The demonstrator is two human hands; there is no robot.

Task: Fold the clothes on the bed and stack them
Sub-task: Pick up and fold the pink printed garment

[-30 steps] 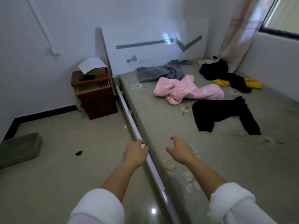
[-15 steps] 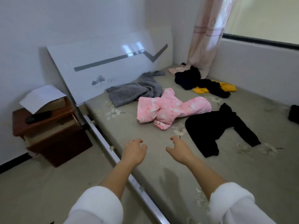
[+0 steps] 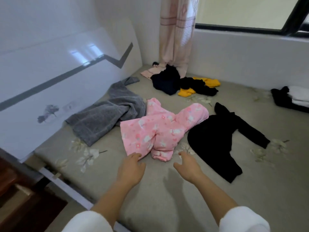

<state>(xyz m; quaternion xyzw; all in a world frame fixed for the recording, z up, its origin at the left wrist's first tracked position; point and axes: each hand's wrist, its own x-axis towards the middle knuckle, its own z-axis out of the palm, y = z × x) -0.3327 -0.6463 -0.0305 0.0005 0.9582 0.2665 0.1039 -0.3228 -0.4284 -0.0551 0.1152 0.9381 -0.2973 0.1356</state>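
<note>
- We see a wide bed (image 3: 150, 203) under a grey-beige cover printed with pale flowers.
- On its left lies a crumpled grey towelling cloth (image 3: 107, 118), touching a pink fleece garment with white print (image 3: 158, 131) in the middle.
- Just right of that, a black long-sleeved top (image 3: 215, 141) lies spread.
- In the far corner we find a dark heap of clothes (image 3: 168, 81), a yellow garment (image 3: 209, 82) and a pale pink piece (image 3: 149, 72).
- At the right edge, a white folded piece (image 3: 299, 96) sits on a black one (image 3: 280, 97).

On the bed (image 3: 158, 198) the pyjama (image 3: 160, 129) lies in the middle, just before my hands. My left hand (image 3: 130, 169) is at its near edge, and my right hand (image 3: 189, 166) is just beside it, to the right. The towel (image 3: 108, 118) lies left of the pyjama and touches it, along the headboard (image 3: 58, 72). The sweater (image 3: 217, 144) lies right of the pyjama. Behind them, under the curtain (image 3: 175, 34), is a heap of clothes (image 3: 184, 84). A folded stack (image 3: 291, 99) sits at the far right.
</note>
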